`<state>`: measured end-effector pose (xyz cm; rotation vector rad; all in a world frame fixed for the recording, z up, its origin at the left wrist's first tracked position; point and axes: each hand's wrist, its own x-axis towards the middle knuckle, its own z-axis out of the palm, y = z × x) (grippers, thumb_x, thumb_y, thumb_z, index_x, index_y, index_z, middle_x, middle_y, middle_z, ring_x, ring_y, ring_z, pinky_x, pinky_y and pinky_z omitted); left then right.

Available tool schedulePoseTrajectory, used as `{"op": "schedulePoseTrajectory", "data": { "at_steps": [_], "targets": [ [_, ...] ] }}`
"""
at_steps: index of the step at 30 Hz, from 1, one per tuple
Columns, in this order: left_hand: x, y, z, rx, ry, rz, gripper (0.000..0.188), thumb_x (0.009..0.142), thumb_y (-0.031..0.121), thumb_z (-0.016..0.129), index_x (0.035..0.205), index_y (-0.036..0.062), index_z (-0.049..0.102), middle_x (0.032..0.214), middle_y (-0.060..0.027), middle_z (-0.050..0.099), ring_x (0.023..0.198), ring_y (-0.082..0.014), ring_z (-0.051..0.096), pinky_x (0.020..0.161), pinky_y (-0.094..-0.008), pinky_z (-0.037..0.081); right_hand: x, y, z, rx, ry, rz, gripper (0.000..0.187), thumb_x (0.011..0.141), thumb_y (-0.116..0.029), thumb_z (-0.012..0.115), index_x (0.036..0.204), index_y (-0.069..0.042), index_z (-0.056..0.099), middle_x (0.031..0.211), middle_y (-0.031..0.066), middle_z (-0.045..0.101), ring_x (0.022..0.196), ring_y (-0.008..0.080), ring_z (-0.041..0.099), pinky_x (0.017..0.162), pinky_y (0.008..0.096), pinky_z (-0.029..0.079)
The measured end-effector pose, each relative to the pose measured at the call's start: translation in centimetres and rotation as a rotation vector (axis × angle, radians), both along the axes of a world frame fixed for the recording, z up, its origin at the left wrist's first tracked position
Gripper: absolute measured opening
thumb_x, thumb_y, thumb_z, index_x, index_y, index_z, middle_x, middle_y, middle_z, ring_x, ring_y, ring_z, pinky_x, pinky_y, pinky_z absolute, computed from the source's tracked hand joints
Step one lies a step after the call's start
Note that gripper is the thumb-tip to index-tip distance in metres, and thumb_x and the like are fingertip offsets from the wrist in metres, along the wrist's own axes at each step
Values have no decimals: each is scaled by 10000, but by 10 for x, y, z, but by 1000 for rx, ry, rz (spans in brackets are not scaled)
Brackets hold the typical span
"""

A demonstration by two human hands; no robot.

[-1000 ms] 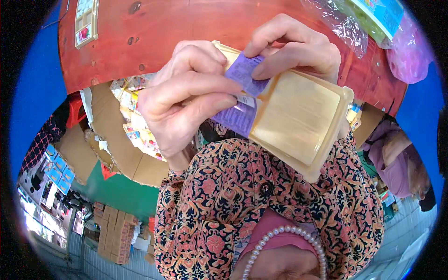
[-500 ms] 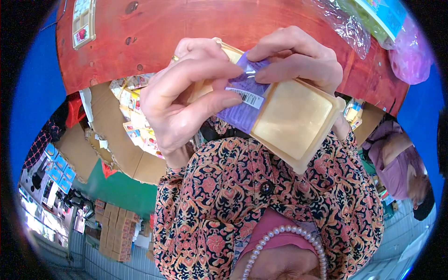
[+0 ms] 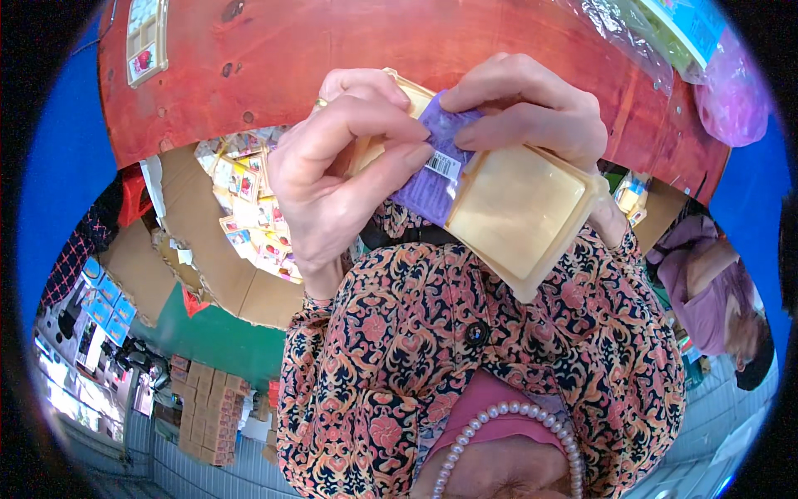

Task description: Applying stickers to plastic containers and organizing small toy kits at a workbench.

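A cream plastic tray (image 3: 519,216) with square, shallow hollows is tilted in front of my chest. Across its middle lies a purple printed wrapper band (image 3: 428,187) bearing a white barcode patch. My left hand (image 3: 332,166) is closed, with thumb and forefinger pinching the band's left edge; its other fingers curl by the tray's far end. My right hand (image 3: 536,108) is also closed, thumb and forefinger pressing the band near its upper right edge. The tray's underside, and whatever the curled fingers touch there, are hidden.
A red wooden table (image 3: 349,41) spans the far side. On its left lies a cream tray with a strawberry picture (image 3: 145,60). Clear plastic and a pink bag (image 3: 731,104) lie at right. Small printed packs (image 3: 249,187) fill a cardboard box (image 3: 199,216). A person in purple (image 3: 706,274) is at right.
My left hand has shifted slightly right, its thumb now further over the barcode patch. The tray's near corner has moved a little left and up, and the band looks more wrinkled.
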<state>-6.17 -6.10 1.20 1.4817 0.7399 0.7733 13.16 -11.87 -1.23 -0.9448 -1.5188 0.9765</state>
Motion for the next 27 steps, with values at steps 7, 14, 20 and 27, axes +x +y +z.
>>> {"op": "schedulePoseTrajectory", "data": {
  "at_steps": [7, 14, 20, 27],
  "targets": [
    [-3, 5, -8, 236, 186, -43, 190, 620, -54, 711, 785, 5, 637, 779, -55, 630, 906, -225, 560, 764, -302, 448, -3, -5, -4, -22, -85, 8, 209, 652, -139, 711, 805, 0, 679, 963, 157, 635, 801, 223, 601, 680, 294, 492],
    [-3, -1, -18, 60, 41, 302, 148, 749, -31, 601, 893, -44, 635, 882, -147, 635, 994, -271, 562, 857, -384, 453, -4, 0, -3, -43, -97, -4, 159, 654, -111, 704, 778, -17, 675, 947, 136, 637, 819, 205, 613, 674, 274, 502],
    [-21, 0, 18, 720, 401, -42, 327, 816, 308, 602, 931, 11, 675, 1003, -112, 639, 1032, -306, 532, 933, -477, 377, -3, 9, -4, -25, -132, -64, 156, 671, -122, 700, 785, -18, 674, 919, 130, 631, 772, 187, 624, 655, 262, 509],
    [-8, -26, 5, 809, 497, -90, 402, 579, 57, 725, 977, 29, 675, 1046, -100, 637, 999, -293, 551, 853, -374, 436, -7, 5, -11, -64, -57, -18, 184, 701, -95, 655, 857, 2, 651, 862, 99, 613, 784, 204, 619, 664, 273, 500]
  ]
}}
